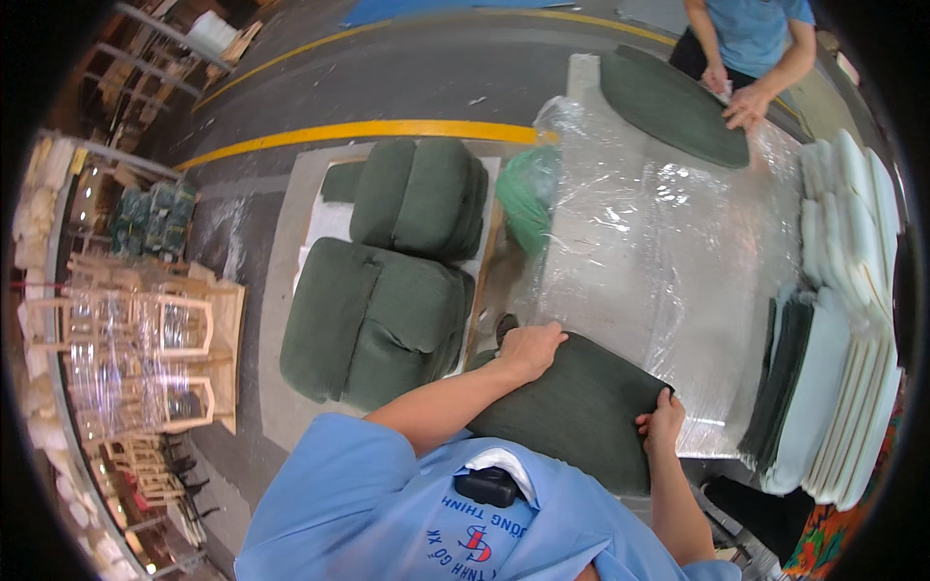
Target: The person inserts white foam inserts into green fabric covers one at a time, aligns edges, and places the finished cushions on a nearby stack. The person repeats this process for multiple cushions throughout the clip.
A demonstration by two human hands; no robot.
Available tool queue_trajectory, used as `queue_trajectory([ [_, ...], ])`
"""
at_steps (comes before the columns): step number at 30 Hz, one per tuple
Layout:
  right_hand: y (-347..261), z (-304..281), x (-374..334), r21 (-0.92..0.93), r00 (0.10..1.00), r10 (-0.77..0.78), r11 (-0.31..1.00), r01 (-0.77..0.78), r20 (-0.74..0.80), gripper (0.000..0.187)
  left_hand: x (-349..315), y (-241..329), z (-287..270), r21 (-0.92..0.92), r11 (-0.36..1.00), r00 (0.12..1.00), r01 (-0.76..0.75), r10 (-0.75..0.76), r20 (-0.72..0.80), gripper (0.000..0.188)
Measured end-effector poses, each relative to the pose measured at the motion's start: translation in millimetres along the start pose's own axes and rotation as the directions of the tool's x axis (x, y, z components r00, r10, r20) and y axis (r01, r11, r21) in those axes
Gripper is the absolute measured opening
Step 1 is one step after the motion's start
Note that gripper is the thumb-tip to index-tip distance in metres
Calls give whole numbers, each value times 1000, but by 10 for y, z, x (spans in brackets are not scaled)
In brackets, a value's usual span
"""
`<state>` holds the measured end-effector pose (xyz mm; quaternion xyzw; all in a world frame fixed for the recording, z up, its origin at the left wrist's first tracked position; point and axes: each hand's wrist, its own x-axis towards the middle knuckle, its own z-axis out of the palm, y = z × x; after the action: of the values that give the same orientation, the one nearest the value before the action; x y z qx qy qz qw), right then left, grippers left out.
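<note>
Here, dark green fabric panel (581,412): I see it between both hands, bodyward, at the table's (620,252) near edge; long axis unclear.
Left hand (533,351): fingers pinch its far-left corner.
Right hand (664,423): fingers grasp its right corner.

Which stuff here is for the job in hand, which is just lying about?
Likely in use:
- green pad, held by left hand and right hand
- film-covered table
- green stacks

Probably just lying about:
- wooden frames
- green bag
- blue sheet
</note>
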<state>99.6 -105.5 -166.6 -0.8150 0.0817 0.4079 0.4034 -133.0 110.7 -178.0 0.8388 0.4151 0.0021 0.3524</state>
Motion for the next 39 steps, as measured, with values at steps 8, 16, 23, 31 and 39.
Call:
queue_trajectory([
  [8, 206, 72, 87, -62, 993, -121, 991, 120, -5, 36, -35, -120, 178, -78, 997, 994, -18, 10, -104, 36],
  [16, -24, -74, 111, 67, 989, -96, 994, 89, 114, 35, 47, -192, -234, 16, 999, 993, -34, 32, 118, 37],
  [23, -33, -70, 77, 18, 984, -106, 994, 105, 143, 34, -87, -364, -316, 39, 998, 968, 45, -53, 245, 39],
  [31, 56, 67, 148, -181, 986, -155, 970, 163, 57, 35, -67, -347, -135, 137, 988, 995, 74, -82, 55, 40],
  [39, -182, -5, 6, -147, 914, -382, 905, 399, 135, 34, -8, -627, -282, -139, 986, 992, 91, -102, -77, 35],
])
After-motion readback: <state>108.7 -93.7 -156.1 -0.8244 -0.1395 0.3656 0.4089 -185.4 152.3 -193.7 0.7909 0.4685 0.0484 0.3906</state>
